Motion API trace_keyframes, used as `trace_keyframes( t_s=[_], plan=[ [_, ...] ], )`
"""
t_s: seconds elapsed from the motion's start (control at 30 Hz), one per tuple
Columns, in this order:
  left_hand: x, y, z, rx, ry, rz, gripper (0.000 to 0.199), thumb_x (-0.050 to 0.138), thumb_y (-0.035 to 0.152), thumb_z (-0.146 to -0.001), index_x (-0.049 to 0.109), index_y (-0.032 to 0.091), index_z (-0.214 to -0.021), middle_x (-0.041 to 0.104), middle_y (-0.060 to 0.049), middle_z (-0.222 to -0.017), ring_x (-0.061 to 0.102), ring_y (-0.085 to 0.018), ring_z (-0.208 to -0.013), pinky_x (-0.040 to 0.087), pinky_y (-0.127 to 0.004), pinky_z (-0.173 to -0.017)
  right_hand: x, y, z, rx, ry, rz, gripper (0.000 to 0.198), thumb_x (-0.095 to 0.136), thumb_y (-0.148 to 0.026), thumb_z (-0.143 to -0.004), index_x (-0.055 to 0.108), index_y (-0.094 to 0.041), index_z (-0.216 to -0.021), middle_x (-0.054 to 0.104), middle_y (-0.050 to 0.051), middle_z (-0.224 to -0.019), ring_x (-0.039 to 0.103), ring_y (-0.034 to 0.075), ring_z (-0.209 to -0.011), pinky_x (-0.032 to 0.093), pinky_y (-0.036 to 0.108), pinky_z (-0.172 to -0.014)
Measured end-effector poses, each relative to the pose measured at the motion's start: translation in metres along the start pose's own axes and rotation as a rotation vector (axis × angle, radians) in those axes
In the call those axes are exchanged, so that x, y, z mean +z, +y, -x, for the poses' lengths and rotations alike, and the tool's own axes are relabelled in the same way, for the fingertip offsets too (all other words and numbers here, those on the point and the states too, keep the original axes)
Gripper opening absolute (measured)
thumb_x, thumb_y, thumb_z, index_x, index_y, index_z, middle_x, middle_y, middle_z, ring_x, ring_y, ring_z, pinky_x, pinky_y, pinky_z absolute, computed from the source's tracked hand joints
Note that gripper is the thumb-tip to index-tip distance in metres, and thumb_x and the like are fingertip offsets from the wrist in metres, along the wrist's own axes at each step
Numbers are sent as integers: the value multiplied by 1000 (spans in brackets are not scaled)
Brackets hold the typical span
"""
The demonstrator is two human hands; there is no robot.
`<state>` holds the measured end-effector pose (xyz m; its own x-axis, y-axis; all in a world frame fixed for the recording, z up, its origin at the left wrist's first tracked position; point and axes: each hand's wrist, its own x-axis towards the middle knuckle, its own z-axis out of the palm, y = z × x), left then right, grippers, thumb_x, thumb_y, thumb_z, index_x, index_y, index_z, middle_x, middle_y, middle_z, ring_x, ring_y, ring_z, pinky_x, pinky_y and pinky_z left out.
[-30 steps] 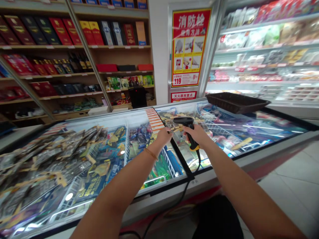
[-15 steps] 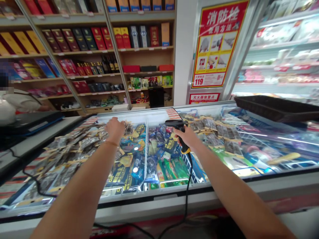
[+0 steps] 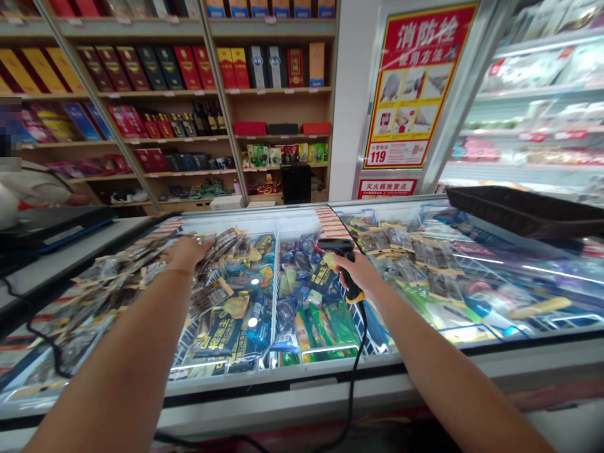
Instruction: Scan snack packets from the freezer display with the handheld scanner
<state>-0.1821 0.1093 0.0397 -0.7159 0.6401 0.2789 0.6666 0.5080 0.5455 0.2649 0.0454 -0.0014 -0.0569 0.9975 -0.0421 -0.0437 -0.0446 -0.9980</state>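
From the head view, I see the right hand (image 3: 359,272) wrapped firmly around a black barcode scanner (image 3: 336,244) over the chest freezer (image 3: 306,399). The left hand (image 3: 185,253) rests on a heap of dark-filled packets (image 3: 123,267); I can't tell whether its fingers grip one. A second group of packets (image 3: 429,250) lies right of the scanner. I'd judge the work partway, though I can't tell which packets are scanned.

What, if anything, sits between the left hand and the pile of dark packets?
Nothing visible. The left hand is over the dark packets; fingertip contact is unclear. The scanner in the right hand and its cord are off to the right.
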Motion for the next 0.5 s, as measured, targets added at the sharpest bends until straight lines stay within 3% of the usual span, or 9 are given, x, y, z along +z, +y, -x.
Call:
trace_keyframes(
  t_s=[0.07,0.17,0.23,0.33,0.4,0.5],
  plan=[
    [-4,6,5,-67,34,-26,56,91,48,-56,55,19,-88,66,-34,-130,52,-58,-137,41,-76,-103,-1,1,0,-6,-6,2,25,77,-32,-82,56,-20,-77,64,-1,-59,53,11,-37,41,23,-34],
    [-11,15,14,-15,79,33,44,83,35,-73,56,18,-103,69,-26,-127,62,-46,-131,43,-68,-108,-2,0,1,6,-3,14,25,79,-32,-81,57,-19,-79,64,-1,-60,53,11,-38,43,23,-35],
    [-13,24,21,56,162,185,35,71,25,-85,55,18,-115,69,-20,-123,66,-37,-124,45,-60,-110,-2,-2,2,5,2,22,25,79,-32,-82,58,-19,-81,65,-1,-61,54,11,-39,43,24,-36],
    [-2,46,38,196,298,499,37,61,18,-92,53,17,-128,68,-15,-121,68,-27,-115,49,-46,-108,-2,-6,6,-11,4,41,24,78,-32,-84,59,-18,-81,65,0,-63,54,11,-39,44,24,-36],
    [15,66,57,238,268,657,40,61,18,-90,54,16,-129,70,-12,-116,69,-24,-107,52,-40,-104,-2,-9,10,-24,5,57,22,77,-31,-85,59,-18,-81,65,0,-63,54,11,-39,44,24,-36],
    [49,96,95,302,41,921,28,65,20,-84,64,18,-112,73,-8,-105,70,-23,-103,54,-38,-101,-2,-12,15,-41,5,68,21,76,-29,-87,59,-18,-81,65,-1,-64,54,11,-39,44,24,-36]
  ],
)
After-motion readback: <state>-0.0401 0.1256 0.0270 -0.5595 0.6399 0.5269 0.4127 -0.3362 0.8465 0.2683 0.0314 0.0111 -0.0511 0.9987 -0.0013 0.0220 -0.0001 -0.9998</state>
